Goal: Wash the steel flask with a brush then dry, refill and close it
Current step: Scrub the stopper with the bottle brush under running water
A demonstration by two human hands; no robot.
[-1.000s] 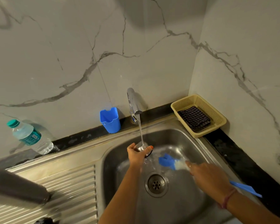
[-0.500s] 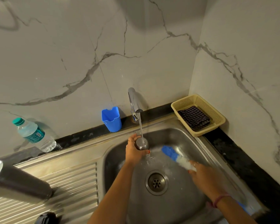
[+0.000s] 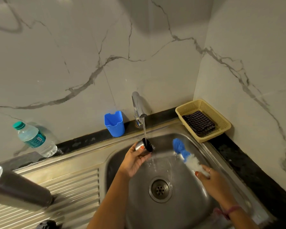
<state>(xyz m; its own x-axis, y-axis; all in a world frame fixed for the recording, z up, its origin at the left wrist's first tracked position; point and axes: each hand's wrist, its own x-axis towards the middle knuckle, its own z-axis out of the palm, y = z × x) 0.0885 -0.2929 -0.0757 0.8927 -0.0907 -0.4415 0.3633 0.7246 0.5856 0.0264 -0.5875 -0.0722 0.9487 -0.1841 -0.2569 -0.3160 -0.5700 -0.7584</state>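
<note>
The steel flask (image 3: 18,189) stands on the ribbed drainboard at the left, its mouth toward me. Over the sink, my left hand (image 3: 135,160) grips the flask's small steel cap (image 3: 144,145), tilted on its side under the running tap (image 3: 139,108); water splashes off its dark inner face. My right hand (image 3: 213,180) holds the bottle brush (image 3: 186,154) by its white bristles, the blue tip pointing up toward the sink's back right corner. The brush handle is hidden behind my wrist.
The steel sink (image 3: 195,205) has a round drain (image 3: 160,189) in the middle. A blue plastic cup (image 3: 114,123) and a plastic water bottle (image 3: 34,139) stand at the wall. A beige basket (image 3: 221,120) with a dark checked cloth (image 3: 199,123) sits at the back right.
My left hand has turned the cap onto its side under the stream. My right hand has swung the brush tip up and to the right.
</note>
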